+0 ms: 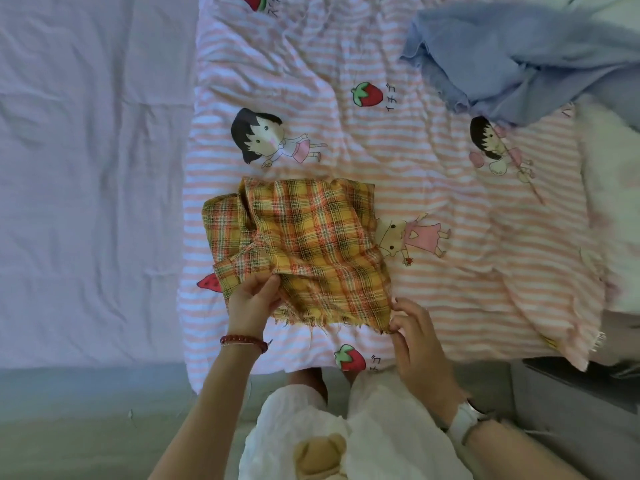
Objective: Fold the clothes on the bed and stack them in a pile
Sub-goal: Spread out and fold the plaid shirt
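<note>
Pink-striped cartoon quilt [433, 188] over lilac sheet [86, 168]; grey floor [86, 420] below.

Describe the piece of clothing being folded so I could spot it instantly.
On the pink-striped cartoon blanket covering the bed, look near its front edge, where both hands grip one garment. It is the plaid shirt, yellow crossed with orange and dark lines, its frayed hem nearest the person, unlike the plain blue cloth far right.

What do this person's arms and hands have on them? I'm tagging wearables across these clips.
Both forearms are bare, with no sleeves in view. The left hand has a dark red beaded bracelet around its wrist. The right hand has a white smartwatch strapped around its wrist. No gloves or rings are visible.
</note>
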Demonstrator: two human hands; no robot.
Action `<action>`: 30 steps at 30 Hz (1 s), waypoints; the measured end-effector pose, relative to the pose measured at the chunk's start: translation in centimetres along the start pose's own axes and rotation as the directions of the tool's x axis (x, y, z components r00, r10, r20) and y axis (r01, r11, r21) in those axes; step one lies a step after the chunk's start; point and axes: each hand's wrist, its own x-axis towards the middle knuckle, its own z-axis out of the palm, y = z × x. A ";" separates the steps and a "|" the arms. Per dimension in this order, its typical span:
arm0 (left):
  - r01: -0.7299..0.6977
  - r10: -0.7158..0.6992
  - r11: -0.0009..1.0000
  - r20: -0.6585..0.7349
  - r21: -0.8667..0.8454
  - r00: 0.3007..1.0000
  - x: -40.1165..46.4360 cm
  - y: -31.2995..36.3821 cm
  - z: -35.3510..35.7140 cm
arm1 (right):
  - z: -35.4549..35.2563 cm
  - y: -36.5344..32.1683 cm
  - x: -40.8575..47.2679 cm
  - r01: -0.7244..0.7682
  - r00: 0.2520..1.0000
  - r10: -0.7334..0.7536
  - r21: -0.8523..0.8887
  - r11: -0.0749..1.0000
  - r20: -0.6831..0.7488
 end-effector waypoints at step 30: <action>-0.257 0.431 0.884 -0.467 0.391 0.772 0.0 -0.3 -3.9 | 4.9 -3.2 9.3 0.174 0.913 -0.018 -0.350 0.920 0.407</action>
